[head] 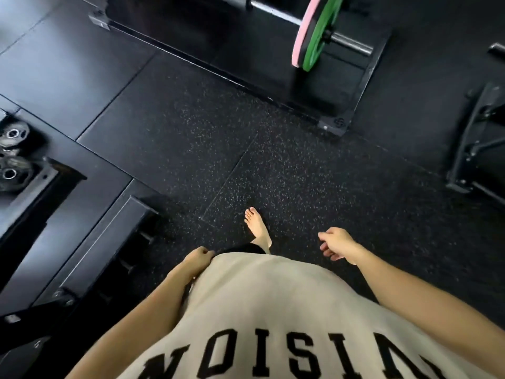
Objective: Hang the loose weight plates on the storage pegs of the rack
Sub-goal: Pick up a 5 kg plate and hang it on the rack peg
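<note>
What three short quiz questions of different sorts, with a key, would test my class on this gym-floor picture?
1. True or false: the right hand holds a weight plate.
2. Which plate sits outermost on the barbell? A pink plate; B green plate.
3. Fill in: the dark metal plates lie at the picture's ____ edge.

Key: 1 false, both it and the left hand hold no plate. 2 B. 3 left.
</note>
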`<action>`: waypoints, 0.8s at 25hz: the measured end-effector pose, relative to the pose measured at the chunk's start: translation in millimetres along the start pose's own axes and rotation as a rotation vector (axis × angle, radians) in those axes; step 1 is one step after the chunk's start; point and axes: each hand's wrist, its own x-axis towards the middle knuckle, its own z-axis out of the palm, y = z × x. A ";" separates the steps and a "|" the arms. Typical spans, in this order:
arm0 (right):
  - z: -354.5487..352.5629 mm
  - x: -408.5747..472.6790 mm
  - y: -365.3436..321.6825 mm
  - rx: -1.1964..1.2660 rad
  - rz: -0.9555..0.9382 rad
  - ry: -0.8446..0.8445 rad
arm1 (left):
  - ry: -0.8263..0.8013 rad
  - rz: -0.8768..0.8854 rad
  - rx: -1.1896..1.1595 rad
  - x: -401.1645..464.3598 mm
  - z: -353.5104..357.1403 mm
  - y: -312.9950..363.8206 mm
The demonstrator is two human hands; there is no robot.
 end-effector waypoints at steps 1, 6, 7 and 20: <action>-10.2 18.7 -29.6 -0.031 -0.006 -0.002 | -0.020 0.005 0.002 16.9 -19.0 19.8; -55.3 77.9 -187.1 -0.117 -0.071 -0.001 | 0.110 -0.020 -0.250 73.9 -140.3 109.7; -60.4 89.4 -222.9 -0.131 -0.082 -0.004 | 0.131 -0.018 -0.292 84.9 -165.9 123.4; -35.4 260.5 -655.8 -0.635 -0.278 -0.224 | 0.242 -0.340 -0.723 194.9 -374.3 176.6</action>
